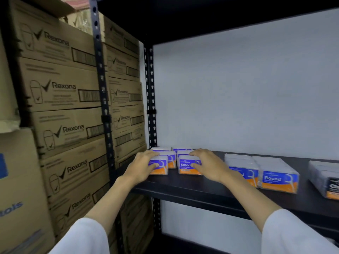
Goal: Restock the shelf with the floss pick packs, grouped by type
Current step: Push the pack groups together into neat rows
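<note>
Two short rows of clear floss pick packs with blue and orange "Smooth" labels stand at the left end of the black shelf (211, 191). My left hand (141, 166) grips the front pack of the left row (161, 170), fingers over its top and thumb on its face. My right hand (209, 165) grips the front pack of the right row (186, 168) the same way. Further right stand two rows of "Round" packs (278, 180). A row of black-labelled packs (328, 182) sits at the right edge, partly cut off.
Stacked Rexona cardboard boxes (62, 88) fill the space left of the black perforated shelf post (100, 70). A white back panel (238, 92) closes the shelf behind. Bare shelf lies between the Smooth and Round rows, and between the Round and black-labelled rows.
</note>
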A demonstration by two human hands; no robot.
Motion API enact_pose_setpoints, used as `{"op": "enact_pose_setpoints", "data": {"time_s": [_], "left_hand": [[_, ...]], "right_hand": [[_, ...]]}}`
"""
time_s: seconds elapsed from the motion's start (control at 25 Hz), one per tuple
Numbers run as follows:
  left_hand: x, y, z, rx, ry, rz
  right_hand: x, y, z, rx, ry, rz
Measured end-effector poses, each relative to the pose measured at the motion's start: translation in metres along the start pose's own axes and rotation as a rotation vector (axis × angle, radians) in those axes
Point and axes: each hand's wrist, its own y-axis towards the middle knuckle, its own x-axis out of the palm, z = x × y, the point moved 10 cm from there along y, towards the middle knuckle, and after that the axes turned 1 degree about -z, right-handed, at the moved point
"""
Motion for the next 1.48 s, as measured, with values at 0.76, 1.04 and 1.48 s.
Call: {"op": "enact_pose_setpoints", "data": {"time_s": [0.76, 1.04, 1.48], "left_hand": [[0.019, 0.013, 0.008, 0.127, -0.147, -0.010], [-0.002, 0.040, 0.012, 0.116, -0.271, -0.081], [0.041, 0.047, 0.000, 0.117, -0.303, -0.254]], "right_hand": [[0.017, 0.009, 0.004, 0.031, 0.153, -0.043], [-0.006, 0.035, 0.020, 0.090, 0.338, 0.011], [0.035, 0.056, 0.046, 0.215, 0.348, -0.297]]}}
